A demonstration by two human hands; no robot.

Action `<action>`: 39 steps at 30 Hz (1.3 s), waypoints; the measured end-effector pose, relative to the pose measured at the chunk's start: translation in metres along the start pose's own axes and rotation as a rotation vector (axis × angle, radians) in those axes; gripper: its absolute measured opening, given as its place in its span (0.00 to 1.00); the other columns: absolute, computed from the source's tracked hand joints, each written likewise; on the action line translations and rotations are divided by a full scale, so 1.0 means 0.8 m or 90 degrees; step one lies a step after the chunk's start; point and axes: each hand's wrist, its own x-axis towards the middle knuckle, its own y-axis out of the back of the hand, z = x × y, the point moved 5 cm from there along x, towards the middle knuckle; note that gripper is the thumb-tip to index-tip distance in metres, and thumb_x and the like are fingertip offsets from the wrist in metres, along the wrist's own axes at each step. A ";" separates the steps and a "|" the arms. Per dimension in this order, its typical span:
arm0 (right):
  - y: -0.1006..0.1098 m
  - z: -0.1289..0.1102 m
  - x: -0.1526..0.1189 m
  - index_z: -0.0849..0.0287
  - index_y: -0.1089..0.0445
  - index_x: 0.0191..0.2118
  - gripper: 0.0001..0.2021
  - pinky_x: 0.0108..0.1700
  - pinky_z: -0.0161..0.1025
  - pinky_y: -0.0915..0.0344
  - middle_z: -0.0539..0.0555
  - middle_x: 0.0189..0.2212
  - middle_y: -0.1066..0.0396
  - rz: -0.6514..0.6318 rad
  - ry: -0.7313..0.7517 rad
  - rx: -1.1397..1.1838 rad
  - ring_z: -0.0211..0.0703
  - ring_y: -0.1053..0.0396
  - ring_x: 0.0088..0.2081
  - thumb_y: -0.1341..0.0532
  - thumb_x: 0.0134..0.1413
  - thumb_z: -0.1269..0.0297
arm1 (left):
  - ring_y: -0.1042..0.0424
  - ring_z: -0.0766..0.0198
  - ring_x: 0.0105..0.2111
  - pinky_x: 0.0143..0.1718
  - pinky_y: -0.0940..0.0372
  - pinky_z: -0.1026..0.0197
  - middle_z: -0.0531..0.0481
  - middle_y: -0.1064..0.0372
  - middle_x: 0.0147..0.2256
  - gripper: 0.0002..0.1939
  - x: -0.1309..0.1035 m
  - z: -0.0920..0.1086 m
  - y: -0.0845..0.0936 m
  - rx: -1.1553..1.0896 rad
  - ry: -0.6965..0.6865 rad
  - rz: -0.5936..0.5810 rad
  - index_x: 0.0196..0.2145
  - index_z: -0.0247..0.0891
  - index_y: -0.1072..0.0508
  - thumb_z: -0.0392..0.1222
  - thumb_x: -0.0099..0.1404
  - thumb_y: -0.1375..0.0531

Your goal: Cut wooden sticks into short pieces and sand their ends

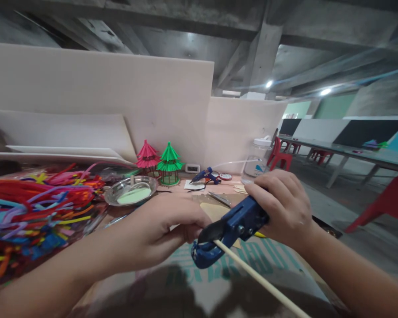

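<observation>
My right hand (281, 207) is wrapped round the handles of a blue pipe cutter (243, 221), whose jaws point down to the left. A thin pale wooden stick (262, 276) runs between the dark blade and the curved lower jaw, its long part slanting toward the lower right. On the other side of the jaws, my left hand (172, 229) has thumb and forefinger closed at the stick's end, right beside the blade. The pinched end itself is hidden by fingers and cutter. Beneath lies a cardboard sheet (146, 291) with green print.
Colourful pipe cleaners (46, 212) are heaped at left beside a metal dish (111, 192). Behind stand a pink paper-roofed model (147, 157) and a green one (169, 163), a blue glue gun (207, 176), scissors (220, 198) and a clear jug (254, 159). A red chair (384, 205) stands right.
</observation>
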 end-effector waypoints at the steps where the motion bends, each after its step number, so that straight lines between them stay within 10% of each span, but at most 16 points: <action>1: 0.001 0.000 0.000 0.55 0.36 0.52 0.18 0.44 0.48 0.34 0.58 0.36 0.26 0.013 0.002 -0.008 0.52 0.31 0.40 0.41 0.55 0.73 | 0.31 0.59 0.33 0.39 0.38 0.58 0.49 0.27 0.29 0.09 0.001 0.004 -0.005 0.072 -0.051 -0.051 0.30 0.41 0.23 0.32 0.66 0.41; 8: 0.007 -0.002 0.000 0.57 0.33 0.45 0.11 0.41 0.45 0.32 0.55 0.32 0.27 0.102 0.039 -0.062 0.48 0.30 0.35 0.38 0.56 0.74 | 0.31 0.65 0.33 0.37 0.40 0.63 0.52 0.26 0.32 0.09 0.003 0.013 -0.013 0.184 -0.198 -0.118 0.33 0.40 0.29 0.31 0.70 0.45; 39: 0.006 0.000 -0.012 0.54 0.27 0.39 0.03 0.39 0.43 0.34 0.52 0.30 0.28 0.179 0.120 -0.044 0.43 0.30 0.34 0.38 0.62 0.69 | 0.28 0.65 0.33 0.38 0.37 0.64 0.53 0.23 0.32 0.10 0.004 0.001 -0.019 0.156 -0.141 -0.218 0.36 0.41 0.25 0.28 0.69 0.43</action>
